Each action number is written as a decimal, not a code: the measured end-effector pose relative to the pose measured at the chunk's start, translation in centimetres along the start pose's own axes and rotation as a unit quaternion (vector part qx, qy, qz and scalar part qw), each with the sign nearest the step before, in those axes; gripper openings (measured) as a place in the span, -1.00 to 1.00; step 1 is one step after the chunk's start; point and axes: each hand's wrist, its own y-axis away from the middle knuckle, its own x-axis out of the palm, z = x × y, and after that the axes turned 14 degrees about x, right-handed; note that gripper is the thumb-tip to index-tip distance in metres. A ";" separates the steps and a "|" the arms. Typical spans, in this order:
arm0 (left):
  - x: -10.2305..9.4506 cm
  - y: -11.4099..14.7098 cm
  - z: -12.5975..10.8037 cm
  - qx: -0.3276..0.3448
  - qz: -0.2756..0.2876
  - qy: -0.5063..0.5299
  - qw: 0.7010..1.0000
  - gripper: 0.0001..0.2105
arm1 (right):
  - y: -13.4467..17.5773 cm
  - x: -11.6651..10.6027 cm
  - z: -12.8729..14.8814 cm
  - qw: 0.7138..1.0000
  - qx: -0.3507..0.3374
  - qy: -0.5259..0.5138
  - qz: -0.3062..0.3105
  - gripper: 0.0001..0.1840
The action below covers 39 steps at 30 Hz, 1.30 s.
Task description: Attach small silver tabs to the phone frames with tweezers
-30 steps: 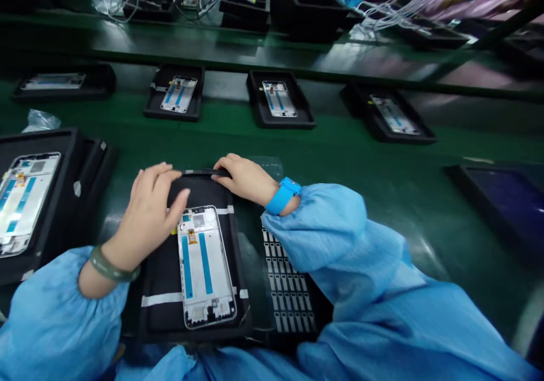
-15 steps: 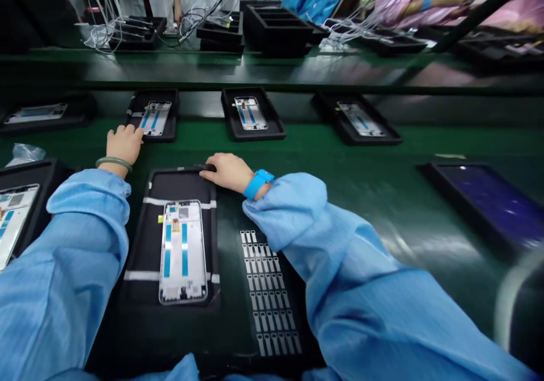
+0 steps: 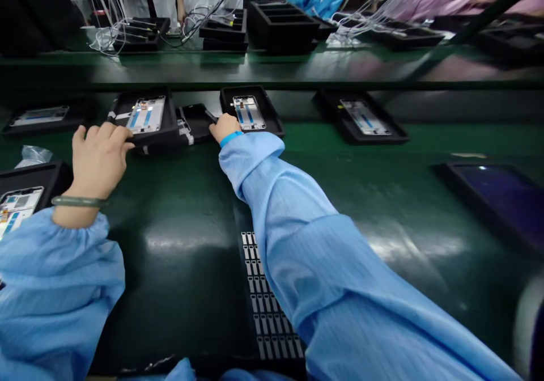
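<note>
My left hand (image 3: 100, 160) grips the front left corner of a black tray (image 3: 166, 138), which is raised and tilted. In it lies a silver phone frame (image 3: 147, 114) with blue strips. My right hand (image 3: 225, 127) reaches to the back, closed at the right edge of a second black tray (image 3: 198, 119). A slim black tool (image 3: 210, 115) juts from its fingers; its kind is unclear. The raised tray partly hides the second tray and the phone frame (image 3: 183, 123) in it. My right sleeve covers part of a sheet of small pale stickers (image 3: 257, 284).
More black trays with phone frames stand along the back: one (image 3: 276, 126) beside my right hand, another (image 3: 397, 138) further right. A tray (image 3: 59, 180) is at left, a dark screen-like panel (image 3: 501, 194) at right. Cables and stacked trays (image 3: 283, 26) fill the shelf; people stand behind it.
The tray in front of me has slid away to the back row with my right hand. My left hand has pulled the back tray left and up, and now grips its corner.
</note>
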 end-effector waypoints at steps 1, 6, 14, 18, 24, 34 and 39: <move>-0.5 0.8 -1.0 0.010 -0.004 0.002 1.000 -0.58 | -0.2 -0.1 0.1 1.000 0.009 -0.021 0.013 -0.67; -2.5 6.7 -6.0 0.086 0.006 -0.018 0.996 -0.73 | 0.1 -3.3 -1.7 0.988 0.015 -0.133 0.071 -0.64; -3.1 17.3 -11.3 0.215 0.046 0.084 0.972 -0.67 | 8.6 -10.3 -10.4 0.892 0.001 -0.424 0.158 -0.49; -4.1 18.1 -13.2 0.318 0.034 0.137 0.938 -0.70 | 14.5 -10.3 -13.8 0.853 0.038 -0.468 0.229 -0.64; -5.7 16.0 -15.0 0.399 0.062 0.242 0.882 -0.83 | 20.9 -7.4 -16.0 0.878 0.111 -0.414 0.211 -0.66; -1.3 6.2 -18.2 0.409 0.097 0.208 0.883 -0.46 | 21.9 -5.1 -16.6 0.895 0.101 -0.393 0.183 -0.68; 0.0 5.2 -18.8 0.399 0.117 0.218 0.883 -0.46 | 22.0 -4.9 -16.3 0.884 0.122 -0.412 0.187 -0.70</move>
